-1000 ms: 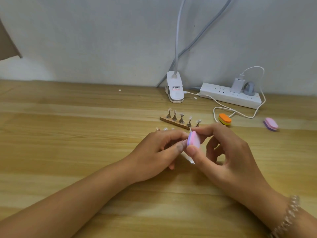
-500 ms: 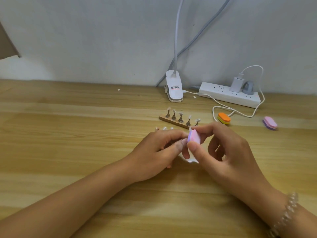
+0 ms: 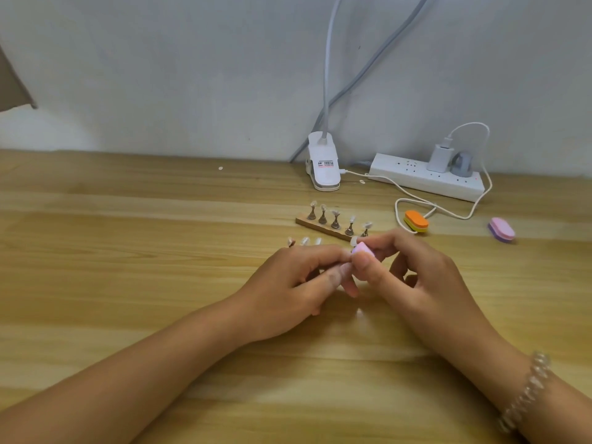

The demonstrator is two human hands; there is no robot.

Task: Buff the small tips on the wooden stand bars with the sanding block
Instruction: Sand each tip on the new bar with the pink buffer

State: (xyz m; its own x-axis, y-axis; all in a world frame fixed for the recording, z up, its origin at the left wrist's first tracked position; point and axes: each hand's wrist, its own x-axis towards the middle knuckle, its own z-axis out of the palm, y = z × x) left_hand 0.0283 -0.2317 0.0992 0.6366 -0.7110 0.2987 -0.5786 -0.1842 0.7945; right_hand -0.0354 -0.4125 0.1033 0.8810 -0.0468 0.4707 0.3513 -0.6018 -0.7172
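Currently the sanding block (image 3: 362, 250) is pinched between thumb and fingers of the right hand (image 3: 426, 283), mid-counter, just in front of the far stand bar (image 3: 320, 228). One small tip (image 3: 353, 241) is seen right at the block's top edge. The left hand (image 3: 288, 283) is curled, thumb and forefinger brought together against the block; what is gripped there is hidden, so it cannot be told. A second stand bar is mostly covered by that hand, with only three tips (image 3: 304, 241) showing behind the knuckles.

Buffing is judged to be under way. Short light strokes are advised, with the block kept flat to the tip's edge and the tip's base braced. Too much pressure could bend it or pop it off its holder.

A label with dark print and a red line is seen on the white lamp clip (image 3: 323, 168) at the counter's back edge, but it cannot be read. No writing is legible on the power strip (image 3: 416, 179).
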